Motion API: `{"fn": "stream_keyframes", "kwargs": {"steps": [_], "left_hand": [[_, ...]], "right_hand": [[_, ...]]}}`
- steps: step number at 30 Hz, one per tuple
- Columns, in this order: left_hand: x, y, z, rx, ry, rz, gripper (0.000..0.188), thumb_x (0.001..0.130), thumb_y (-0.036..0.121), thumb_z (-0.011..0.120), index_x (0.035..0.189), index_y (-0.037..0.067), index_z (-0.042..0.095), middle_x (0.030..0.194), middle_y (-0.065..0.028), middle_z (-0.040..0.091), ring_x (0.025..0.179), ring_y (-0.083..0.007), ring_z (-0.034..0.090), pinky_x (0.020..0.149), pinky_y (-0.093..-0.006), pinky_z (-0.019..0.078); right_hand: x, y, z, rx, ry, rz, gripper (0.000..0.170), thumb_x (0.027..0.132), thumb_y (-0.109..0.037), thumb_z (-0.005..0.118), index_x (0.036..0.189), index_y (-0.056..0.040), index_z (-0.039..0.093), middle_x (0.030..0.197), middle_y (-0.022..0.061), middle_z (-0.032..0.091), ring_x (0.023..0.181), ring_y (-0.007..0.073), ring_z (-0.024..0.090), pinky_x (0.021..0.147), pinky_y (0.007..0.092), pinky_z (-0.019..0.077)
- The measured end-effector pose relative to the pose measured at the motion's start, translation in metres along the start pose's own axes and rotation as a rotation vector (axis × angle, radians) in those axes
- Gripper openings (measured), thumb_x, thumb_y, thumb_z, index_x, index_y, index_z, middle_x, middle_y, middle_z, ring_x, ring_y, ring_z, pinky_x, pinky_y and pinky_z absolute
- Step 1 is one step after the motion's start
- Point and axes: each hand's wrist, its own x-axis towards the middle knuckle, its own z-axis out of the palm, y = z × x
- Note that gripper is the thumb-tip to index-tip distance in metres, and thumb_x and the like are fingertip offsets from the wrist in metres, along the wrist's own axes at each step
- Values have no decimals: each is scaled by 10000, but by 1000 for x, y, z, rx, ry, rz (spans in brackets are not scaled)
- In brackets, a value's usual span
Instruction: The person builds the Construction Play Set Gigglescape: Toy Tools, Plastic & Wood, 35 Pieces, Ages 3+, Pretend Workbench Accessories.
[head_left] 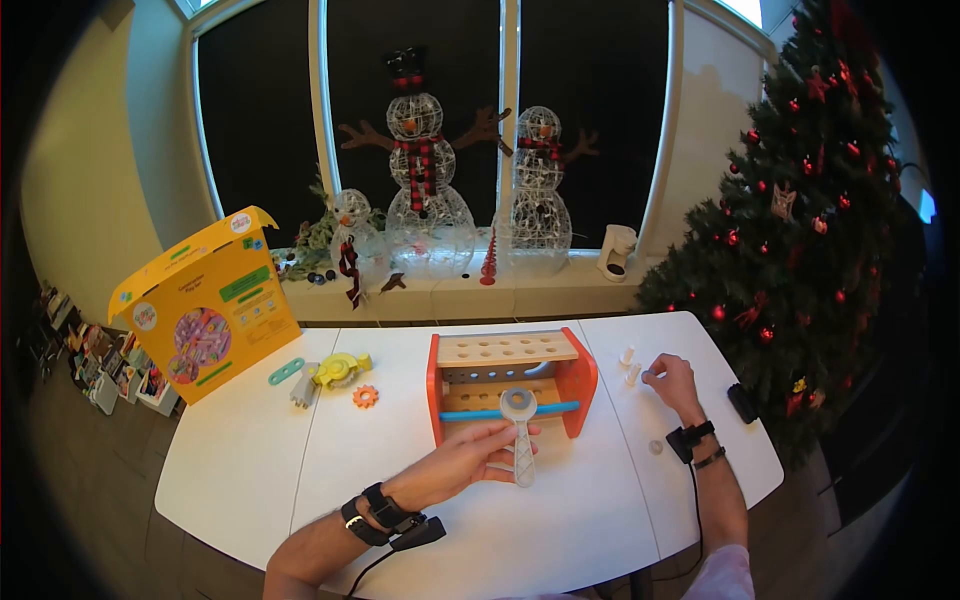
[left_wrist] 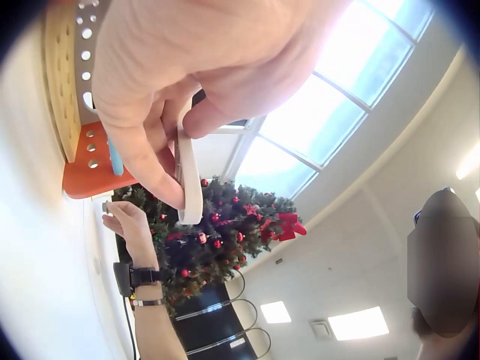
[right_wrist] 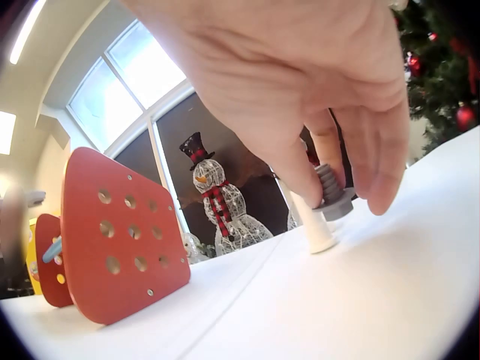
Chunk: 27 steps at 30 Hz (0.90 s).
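Note:
My left hand (head_left: 465, 465) grips the handle of a pale grey toy wrench (head_left: 524, 455), its ring end up, in front of the toy workbench. The same wrench (left_wrist: 190, 184) appears edge-on between thumb and fingers in the left wrist view. At the table's right side, my right hand (head_left: 675, 385) pinches a grey toy bolt (right_wrist: 328, 178) by its threaded shaft, head downward. Close beside that bolt, a cream peg (right_wrist: 319, 234) stands upright on the table. The workbench (head_left: 583, 380) has red side panels, wooden shelves with holes and a blue bar across its front.
A small grey round piece (head_left: 656, 447) lies near the right wrist, and a black object (head_left: 742, 403) at the right edge. To the left are a yellow toy piece (head_left: 340, 370), an orange gear (head_left: 366, 397), a teal strip (head_left: 286, 371) and a yellow box (head_left: 215, 310).

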Motion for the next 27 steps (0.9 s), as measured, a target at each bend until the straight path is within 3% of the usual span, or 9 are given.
{"fn": "stream_keyframes", "kwargs": {"steps": [2, 6, 9, 13, 15, 18, 22, 25, 27], "left_hand": [[7, 1, -2, -20, -16, -12, 467, 1233, 338, 489, 1575, 32, 577, 1288, -31, 697, 1133, -146, 715, 1051, -367, 613], [24, 3, -6, -64, 13, -25, 452, 1229, 311, 495, 1576, 31, 569, 1290, -32, 699, 1155, -148, 714, 1075, -371, 604], [42, -1, -17, -98, 20, -16, 438, 1225, 294, 505, 1568, 30, 574, 1297, -37, 705, 1167, -146, 717, 1084, -367, 601], [51, 8, -15, -103, 63, -1, 419, 1217, 264, 524, 1556, 23, 578, 1312, -56, 715, 1198, -158, 734, 1092, -351, 613], [56, 11, -16, -105, 72, 2, 408, 1216, 253, 524, 1546, 19, 581, 1320, -63, 716, 1213, -166, 737, 1095, -346, 618], [64, 14, -21, -114, 88, 1, 386, 1215, 234, 523, 1523, 10, 587, 1334, -78, 719, 1237, -176, 739, 1099, -342, 626], [73, 13, -30, -138, 81, 11, 373, 1215, 212, 513, 1507, -9, 587, 1321, -90, 713, 1220, -191, 735, 1086, -362, 637], [76, 15, -35, -173, 59, 24, 364, 1210, 223, 535, 1484, -9, 595, 1343, -106, 722, 1254, -176, 730, 1108, -348, 626], [77, 18, -34, -192, 52, 30, 367, 1208, 221, 540, 1485, -13, 593, 1343, -110, 720, 1260, -179, 724, 1119, -349, 620]], "right_hand": [[7, -20, -9, 259, -22, 15, 213, 875, -149, 891, 961, 6, 773, 959, 162, 832, 815, 272, 802, 758, 379, 634], [14, -79, -36, 383, 34, -93, 194, 894, -102, 875, 984, 22, 757, 968, 138, 843, 791, 186, 805, 722, 309, 628], [19, -117, -51, 498, -53, -199, 174, 915, -67, 855, 1044, 22, 780, 932, 74, 829, 826, 103, 782, 761, 271, 624], [27, -158, -58, 555, -91, -277, 194, 918, -60, 848, 1081, 25, 787, 972, 88, 823, 836, 110, 778, 781, 268, 623], [32, -173, -58, 569, -39, -403, 195, 931, -56, 834, 1099, 31, 786, 1009, 89, 808, 848, 114, 774, 795, 273, 622], [32, -201, -70, 573, -141, -358, 193, 938, -42, 824, 1112, 32, 786, 1096, 94, 799, 968, 143, 794, 865, 303, 638], [35, -222, -71, 709, -117, -366, 199, 947, -75, 812, 1116, 28, 793, 1004, 69, 768, 888, 124, 787, 798, 302, 623], [47, -226, -69, 673, -159, -404, 236, 933, -69, 816, 1145, 24, 772, 1068, 78, 759, 901, 133, 794, 799, 292, 618], [53, -231, -72, 514, -277, -391, 294, 942, -52, 816, 1211, 25, 725, 1161, 91, 742, 981, 153, 798, 879, 303, 632]]}}
